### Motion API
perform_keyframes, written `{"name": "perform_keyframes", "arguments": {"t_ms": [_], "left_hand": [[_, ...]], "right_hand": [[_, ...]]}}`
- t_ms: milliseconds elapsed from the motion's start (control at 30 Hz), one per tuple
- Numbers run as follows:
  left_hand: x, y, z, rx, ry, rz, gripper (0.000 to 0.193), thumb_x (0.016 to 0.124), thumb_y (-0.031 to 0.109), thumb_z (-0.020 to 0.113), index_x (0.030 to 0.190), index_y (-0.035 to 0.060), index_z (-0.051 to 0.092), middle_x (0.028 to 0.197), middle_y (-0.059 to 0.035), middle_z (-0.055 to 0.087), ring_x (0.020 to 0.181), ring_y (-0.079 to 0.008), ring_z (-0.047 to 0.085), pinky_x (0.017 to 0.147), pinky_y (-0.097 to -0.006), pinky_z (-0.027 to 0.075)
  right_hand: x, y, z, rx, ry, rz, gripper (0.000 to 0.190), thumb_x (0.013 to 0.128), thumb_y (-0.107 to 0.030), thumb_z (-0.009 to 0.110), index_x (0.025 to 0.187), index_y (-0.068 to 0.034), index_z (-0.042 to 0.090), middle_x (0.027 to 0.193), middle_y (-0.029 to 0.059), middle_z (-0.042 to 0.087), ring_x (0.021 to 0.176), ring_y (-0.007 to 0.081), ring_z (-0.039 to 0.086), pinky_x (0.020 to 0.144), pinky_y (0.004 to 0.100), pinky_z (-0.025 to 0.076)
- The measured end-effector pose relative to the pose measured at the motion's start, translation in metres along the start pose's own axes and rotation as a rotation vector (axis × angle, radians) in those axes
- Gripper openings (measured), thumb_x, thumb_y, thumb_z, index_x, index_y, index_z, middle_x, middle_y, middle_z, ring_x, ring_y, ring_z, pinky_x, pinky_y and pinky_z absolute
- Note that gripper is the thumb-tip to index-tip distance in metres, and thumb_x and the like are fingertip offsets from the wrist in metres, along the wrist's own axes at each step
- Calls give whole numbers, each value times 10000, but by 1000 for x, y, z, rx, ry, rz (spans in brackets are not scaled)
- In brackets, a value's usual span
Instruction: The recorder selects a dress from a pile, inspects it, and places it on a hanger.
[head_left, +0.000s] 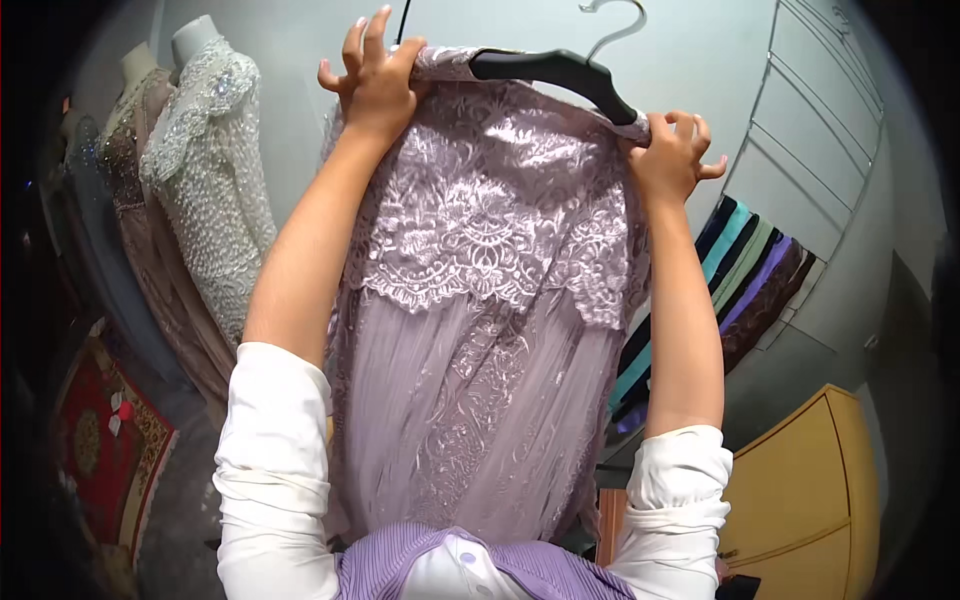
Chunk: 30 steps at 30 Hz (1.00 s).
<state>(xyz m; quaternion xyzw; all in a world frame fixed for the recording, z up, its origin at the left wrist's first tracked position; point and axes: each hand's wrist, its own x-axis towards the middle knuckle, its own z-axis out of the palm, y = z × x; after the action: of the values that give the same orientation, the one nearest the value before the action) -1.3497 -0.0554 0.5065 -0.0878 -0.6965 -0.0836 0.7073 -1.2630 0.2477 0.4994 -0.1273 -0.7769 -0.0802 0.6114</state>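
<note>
A mauve lace dress (487, 240) hangs before me, raised by both arms. Its upper part is shiny embroidered lace with a scalloped edge, over a pleated sheer skirt. Inside the top sits a black hanger (555, 69) with a metal hook pointing up; its ends are hidden in the fabric. My left hand (377, 82) pinches the dress's top left corner between thumb and forefinger, the other fingers spread. My right hand (671, 157) grips the opposite top corner, beside the hanger's lower right end. The hanger tilts down to the right.
Dressed mannequins stand at left, the nearest in a white beaded gown (214, 172). A red patterned rug (97, 442) lies below them. On the right wall, a metal rack (802, 142) carries several folded fabrics (750, 262). A yellow wooden cabinet (802, 487) stands at lower right.
</note>
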Motion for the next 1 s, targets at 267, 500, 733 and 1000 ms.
{"name": "perform_keyframes", "arguments": {"t_ms": [267,500,733,1000], "left_hand": [[-111,-10,1,-218,-482,152,397,593,212,734,978,220,639,1401,-24,329,1329,-234,219,980,-610,128],[-242,-48,-67,-570,-968,97,426,483,317,715,874,151,690,1443,-103,292,1343,-321,204,1028,-608,44],[-392,-47,-209,-521,-1330,-111,427,503,360,743,859,129,694,1476,-150,224,1332,-379,181,975,-662,92],[-433,-50,-248,-454,-1311,-121,652,526,635,706,813,50,695,1458,-188,237,1305,-422,180,939,-684,60]], "right_hand": [[-100,19,16,59,-396,-159,336,571,-301,774,875,-199,675,1166,15,492,1241,244,311,969,644,154],[-248,46,-5,596,-880,-207,386,501,-361,725,744,-66,673,1160,104,487,1234,317,318,1014,597,113],[-406,43,-95,589,-1177,-130,399,486,-422,750,778,-157,692,1225,67,480,1231,320,306,963,634,97],[-383,34,-64,686,-688,54,173,682,-262,652,817,-156,671,1144,89,493,1168,327,355,992,498,142]]}}
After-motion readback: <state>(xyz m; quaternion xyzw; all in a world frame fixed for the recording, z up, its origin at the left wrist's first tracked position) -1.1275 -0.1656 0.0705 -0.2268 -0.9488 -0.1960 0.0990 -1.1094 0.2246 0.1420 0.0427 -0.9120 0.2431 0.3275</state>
